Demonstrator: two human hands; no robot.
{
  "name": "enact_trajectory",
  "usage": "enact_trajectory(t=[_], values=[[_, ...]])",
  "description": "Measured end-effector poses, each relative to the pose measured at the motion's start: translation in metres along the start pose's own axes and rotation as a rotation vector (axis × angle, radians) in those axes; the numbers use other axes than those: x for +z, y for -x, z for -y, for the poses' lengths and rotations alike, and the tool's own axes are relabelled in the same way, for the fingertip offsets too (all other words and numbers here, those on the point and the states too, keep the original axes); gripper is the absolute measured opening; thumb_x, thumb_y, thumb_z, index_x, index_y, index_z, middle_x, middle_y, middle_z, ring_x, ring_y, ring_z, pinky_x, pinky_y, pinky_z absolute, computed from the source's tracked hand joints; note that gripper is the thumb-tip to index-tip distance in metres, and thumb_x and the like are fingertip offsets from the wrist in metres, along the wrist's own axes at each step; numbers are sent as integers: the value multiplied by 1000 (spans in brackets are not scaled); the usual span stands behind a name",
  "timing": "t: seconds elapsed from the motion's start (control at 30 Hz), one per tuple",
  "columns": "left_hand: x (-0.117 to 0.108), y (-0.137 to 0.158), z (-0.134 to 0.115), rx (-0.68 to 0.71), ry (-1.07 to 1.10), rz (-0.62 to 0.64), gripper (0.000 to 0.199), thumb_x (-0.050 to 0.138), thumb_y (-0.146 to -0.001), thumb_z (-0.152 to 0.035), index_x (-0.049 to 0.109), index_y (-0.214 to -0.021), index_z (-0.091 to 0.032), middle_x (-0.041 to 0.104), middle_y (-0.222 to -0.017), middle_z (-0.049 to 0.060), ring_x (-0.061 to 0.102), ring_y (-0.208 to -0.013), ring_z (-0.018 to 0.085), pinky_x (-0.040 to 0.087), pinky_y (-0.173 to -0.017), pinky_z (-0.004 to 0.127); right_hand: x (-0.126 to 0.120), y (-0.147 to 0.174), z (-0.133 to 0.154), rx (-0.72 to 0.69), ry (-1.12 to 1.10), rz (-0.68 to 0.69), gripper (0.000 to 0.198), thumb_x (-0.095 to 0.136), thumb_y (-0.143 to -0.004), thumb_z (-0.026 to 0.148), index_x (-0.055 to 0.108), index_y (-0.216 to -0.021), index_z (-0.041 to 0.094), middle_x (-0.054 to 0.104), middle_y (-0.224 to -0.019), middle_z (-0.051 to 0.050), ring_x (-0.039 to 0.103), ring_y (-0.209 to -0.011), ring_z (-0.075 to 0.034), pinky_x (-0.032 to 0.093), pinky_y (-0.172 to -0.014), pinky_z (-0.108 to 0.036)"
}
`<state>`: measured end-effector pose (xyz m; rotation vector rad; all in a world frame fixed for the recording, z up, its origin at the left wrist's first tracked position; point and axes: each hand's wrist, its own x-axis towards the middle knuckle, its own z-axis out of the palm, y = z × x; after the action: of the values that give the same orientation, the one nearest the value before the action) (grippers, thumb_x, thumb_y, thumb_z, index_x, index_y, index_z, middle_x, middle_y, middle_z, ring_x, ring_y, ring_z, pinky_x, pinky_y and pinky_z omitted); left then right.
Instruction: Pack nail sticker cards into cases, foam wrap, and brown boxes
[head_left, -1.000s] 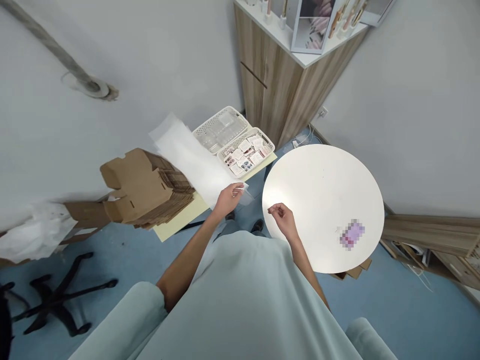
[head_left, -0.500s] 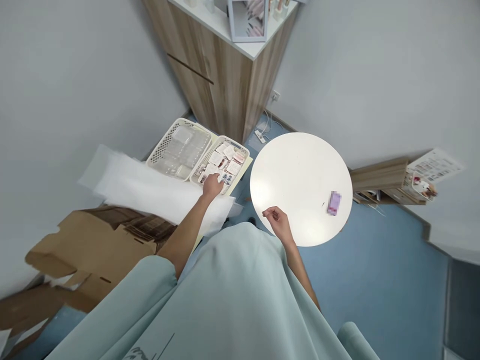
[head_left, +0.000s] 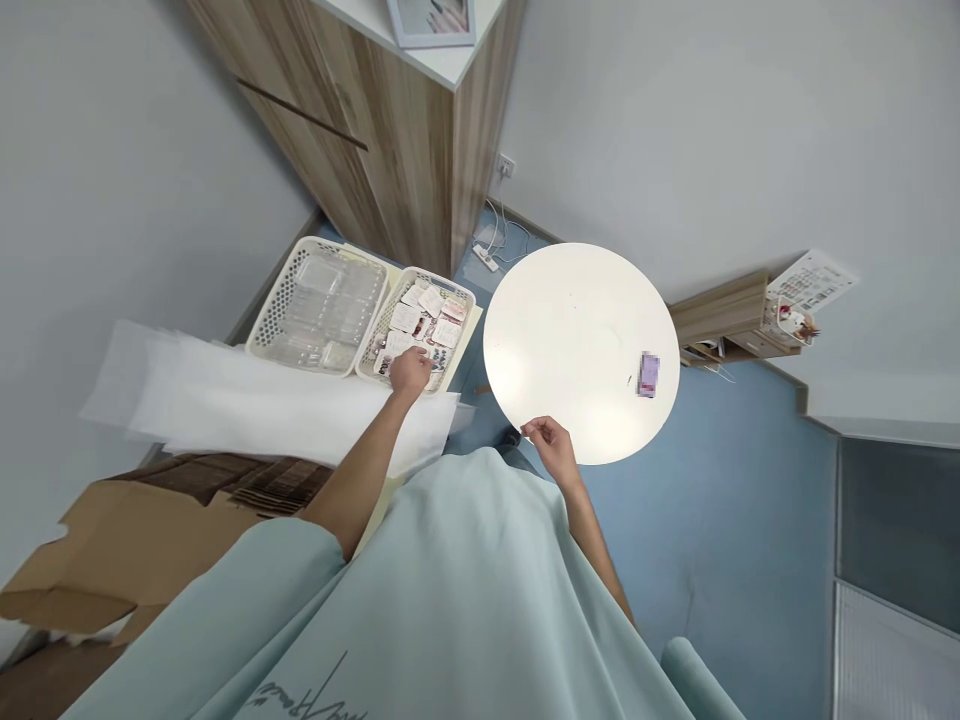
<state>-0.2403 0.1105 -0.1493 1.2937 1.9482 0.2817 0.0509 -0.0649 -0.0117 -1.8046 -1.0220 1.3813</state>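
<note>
My left hand (head_left: pixel 411 373) reaches over the near edge of a white perforated basket (head_left: pixel 469 300). Its fingers are curled down among small packets and cards (head_left: pixel 406 318), and whatever they grip is hidden. Close to the thumb lies a packet with dark blue pieces (head_left: pixel 439 358). Above the near-left rim of a round white table (head_left: pixel 585 330), my right hand (head_left: pixel 553 448) has its fingertips pinched together. A tiny dark spot shows at those fingertips, too small to name.
A second white basket (head_left: pixel 262 320) holds clear plastic boxes (head_left: pixel 330 290). White translucent sheets (head_left: pixel 262 405) lie in front, with brown cardboard (head_left: pixel 150 540) nearer me. A blurred purple item (head_left: pixel 649 375) rests on the table. A wooden cabinet (head_left: pixel 405 150) and power strip (head_left: pixel 485 257) stand behind.
The view has shifted, so the baskets, cabinet and table sit further left. Both hands keep nearly the same poses, the left at the basket and the right by the table rim.
</note>
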Motion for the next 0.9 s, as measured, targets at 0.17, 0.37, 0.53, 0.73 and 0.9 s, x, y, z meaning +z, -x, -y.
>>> enact_trajectory(t=[0.17, 0.37, 0.53, 0.73, 0.9], values=[[-23, 27, -13, -10, 219, -104, 23, 72, -96, -32, 80, -112, -18, 86, -116, 9, 77, -71, 20, 59, -82, 33, -7, -29, 2, -81, 42, 113, 32, 71, -94, 58, 73, -94, 26, 82, -99, -7, 79, -96, -27, 62, -95, -43], [-42, 80, -55, 180, 511, 113, 46, 85, -83, -57, 83, -105, -17, 80, -90, 7, 60, -58, 15, 49, -59, 29, -21, -66, 20, -168, 112, 193, 32, 71, -96, 57, 77, -98, 26, 83, -103, -3, 77, -83, -21, 61, -86, -38], [-36, 117, -104, 331, 479, 383, 46, 87, -84, -60, 90, -106, -20, 63, -61, 1, 51, -54, 15, 44, -56, 29, -45, -80, 27, -210, 117, 212, 37, 76, -95, 63, 80, -104, 28, 83, -108, -3, 72, -75, -18, 58, -78, -36], [-8, 140, -151, 381, 448, 472, 48, 88, -83, -61, 90, -104, -19, 76, -77, 6, 54, -57, 15, 44, -55, 29, -81, -68, 14, -215, 78, 232, 44, 75, -95, 70, 74, -91, 26, 78, -87, -1, 71, -72, -18, 55, -75, -34], [18, 154, -172, 332, 501, 466, 58, 91, -80, -69, 89, -108, -18, 77, -81, 7, 59, -62, 15, 49, -58, 29, -104, -52, 1, -132, -41, 166, 59, 76, -88, 84, 72, -93, 26, 76, -87, -2, 72, -76, -19, 56, -75, -34]])
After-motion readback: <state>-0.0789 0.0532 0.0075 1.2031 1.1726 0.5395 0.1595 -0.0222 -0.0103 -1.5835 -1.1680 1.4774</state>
